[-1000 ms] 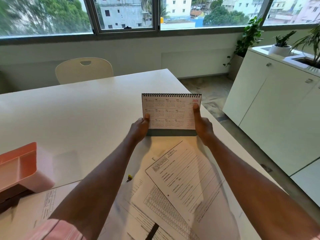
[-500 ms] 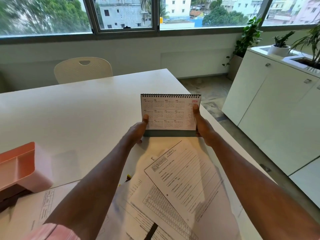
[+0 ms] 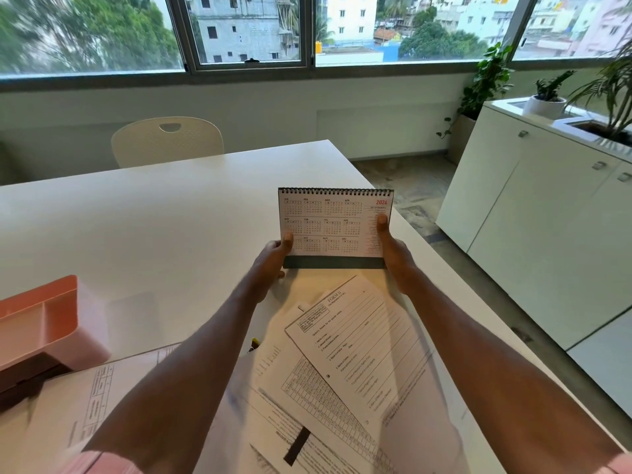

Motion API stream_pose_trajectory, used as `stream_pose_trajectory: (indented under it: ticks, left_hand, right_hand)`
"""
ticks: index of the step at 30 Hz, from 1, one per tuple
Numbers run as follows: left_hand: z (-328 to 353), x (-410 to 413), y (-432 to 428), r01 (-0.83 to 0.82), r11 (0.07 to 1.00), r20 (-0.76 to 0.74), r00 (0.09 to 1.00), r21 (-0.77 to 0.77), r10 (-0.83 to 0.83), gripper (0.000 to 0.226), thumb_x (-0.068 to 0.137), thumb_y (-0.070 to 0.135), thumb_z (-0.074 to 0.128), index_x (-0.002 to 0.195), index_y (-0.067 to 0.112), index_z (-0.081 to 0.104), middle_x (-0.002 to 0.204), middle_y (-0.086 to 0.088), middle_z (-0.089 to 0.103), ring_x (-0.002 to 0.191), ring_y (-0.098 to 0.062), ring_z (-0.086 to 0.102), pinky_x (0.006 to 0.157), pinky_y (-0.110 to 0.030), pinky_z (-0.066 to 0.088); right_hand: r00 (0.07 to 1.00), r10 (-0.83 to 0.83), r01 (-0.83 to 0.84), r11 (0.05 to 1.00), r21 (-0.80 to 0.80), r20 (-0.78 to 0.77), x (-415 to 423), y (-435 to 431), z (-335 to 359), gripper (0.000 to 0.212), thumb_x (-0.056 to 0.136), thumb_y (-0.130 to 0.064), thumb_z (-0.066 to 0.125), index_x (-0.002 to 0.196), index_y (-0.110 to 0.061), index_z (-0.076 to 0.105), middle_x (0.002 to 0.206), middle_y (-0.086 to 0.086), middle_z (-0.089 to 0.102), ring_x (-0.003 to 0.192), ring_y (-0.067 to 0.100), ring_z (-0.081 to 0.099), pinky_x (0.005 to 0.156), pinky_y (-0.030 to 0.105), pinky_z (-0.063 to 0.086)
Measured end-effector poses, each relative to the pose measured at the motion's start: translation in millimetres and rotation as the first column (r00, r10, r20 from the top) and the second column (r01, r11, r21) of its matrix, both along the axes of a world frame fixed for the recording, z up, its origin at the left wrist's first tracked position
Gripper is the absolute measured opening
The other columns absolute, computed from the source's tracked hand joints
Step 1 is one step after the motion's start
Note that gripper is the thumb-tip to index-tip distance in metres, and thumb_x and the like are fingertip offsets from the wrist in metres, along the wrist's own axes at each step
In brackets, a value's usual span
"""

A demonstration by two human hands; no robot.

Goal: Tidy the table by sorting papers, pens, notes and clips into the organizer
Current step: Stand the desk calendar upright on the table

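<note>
Two grips: left hand [image 3: 270, 265] and right hand [image 3: 393, 254] pinch the calendar [image 3: 333, 224] by its sides, upright just beyond the papers [image 3: 359, 343] on the table [image 3: 154, 217]. I judge I'm setting it aside; next, the papers need carrying left to the organizer [image 3: 51, 323].

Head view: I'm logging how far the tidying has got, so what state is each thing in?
Calendar: upright, year page showing, held by both sides.
Left hand: pinches the calendar's left edge.
Right hand: pinches its right edge.
Papers: loose, overlapping on the table.
Organizer: on the table at the left, untouched.
Cupboard doors: shut.
</note>
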State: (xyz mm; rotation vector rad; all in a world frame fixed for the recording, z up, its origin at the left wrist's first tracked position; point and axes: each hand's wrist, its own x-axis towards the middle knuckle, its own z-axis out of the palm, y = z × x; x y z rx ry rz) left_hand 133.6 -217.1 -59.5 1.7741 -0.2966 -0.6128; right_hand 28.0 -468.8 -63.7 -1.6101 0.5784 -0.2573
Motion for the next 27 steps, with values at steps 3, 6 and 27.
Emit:
stream_pose_trajectory:
  ticks: [3, 6, 27]
  left_hand:
    - [-1.6, -1.7, 8.9, -0.037, 0.999, 0.021, 0.999, 0.003, 0.037, 0.077, 0.099, 0.074, 0.041, 0.148, 0.016, 0.048, 0.136, -0.003, 0.064, 0.128, -0.03, 0.057, 0.09, -0.039, 0.048]
    - [-2.6, -2.2, 16.6, -0.073, 0.997, 0.045, 0.996, 0.007, 0.073, 0.102, 0.083, 0.09, 0.042, 0.156, 0.018, 0.039, 0.152, -0.006, 0.056, 0.133, -0.031, 0.055, 0.091, -0.041, 0.052]
    - [13.0, -34.5, 34.9, -0.108, 0.964, 0.255, 0.966, 0.245, 0.043, 0.121, 0.071, 0.101, 0.034, 0.166, 0.038, -0.004, 0.177, -0.003, -0.01, 0.163, -0.034, -0.005, 0.126, -0.071, 0.004]
  right_hand:
    - [0.998, -0.05, 0.051, 0.998, -0.023, 0.047, -6.7, -0.6, 0.5, 0.064, 0.089, -0.085, 0.05, 0.109, -0.031, 0.078, 0.103, -0.002, 0.082, 0.093, 0.024, 0.08, 0.088, 0.046, 0.065]
    - [0.992, -0.091, 0.095, 0.994, -0.053, 0.083, -15.5, -0.8, -1.1, 0.078, 0.083, -0.09, 0.05, 0.11, -0.022, 0.075, 0.1, 0.001, 0.081, 0.09, 0.027, 0.08, 0.084, 0.046, 0.066]
    - [0.994, 0.064, -0.076, 0.986, -0.145, -0.085, -56.4, 5.2, 16.6, 0.053, 0.102, -0.072, 0.039, 0.125, -0.03, 0.061, 0.111, -0.01, 0.068, 0.104, 0.014, 0.065, 0.085, 0.024, 0.051]
